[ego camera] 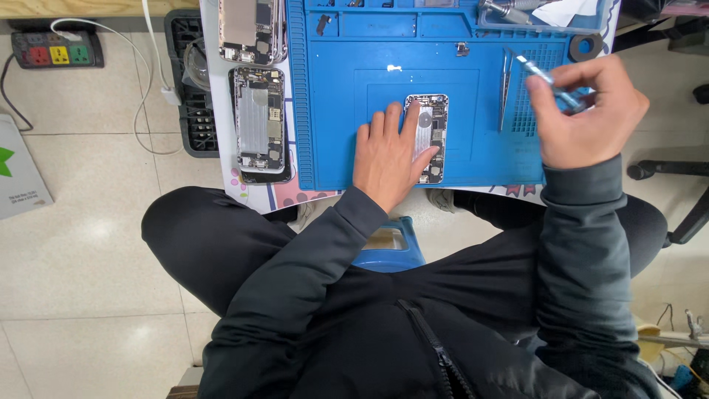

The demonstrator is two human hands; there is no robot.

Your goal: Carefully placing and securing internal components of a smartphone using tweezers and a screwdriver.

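Person seated in a black zip jacket, knees under the tabletop edge, a blue plastic stool showing between the legs.

Left hand (pixel 389 155) lies flat on the small opened phone chassis with bare metal plates and boards (pixel 430 137). Fingers (pixel 410 118) are spread and extended, pressing down on its left half, not wrapped around it. The chassis sits mid-mat, long axis running near to far, away from the person, one short end toward the body, the other toward the mat's back trays. Rounded corners, silvery shield plate, dark circuit sections, a round disc near the far end.

It rests on the blue ribbed silicone work mat (pixel 347 89), matte, with raised moulded borders and shallow compartments along the far edge.

Right hand (pixel 587 111) is raised over the mat's right edge, fingers curled closed around a slim silver-blue metal screwdriver (pixel 545 77), tip pointing up-left.

Just left of that hand, thin steel tweezers (pixel 505 89) lie on the mat, long axis also near to far.

Left of the mat, a larger opened phone chassis (pixel 259 122) lies parallel, and another like it (pixel 251 29) lies beyond that. Further left, a white cable (pixel 151 74) and a dark power strip with coloured sockets (pixel 57 50) sit on the pale tiled floor.
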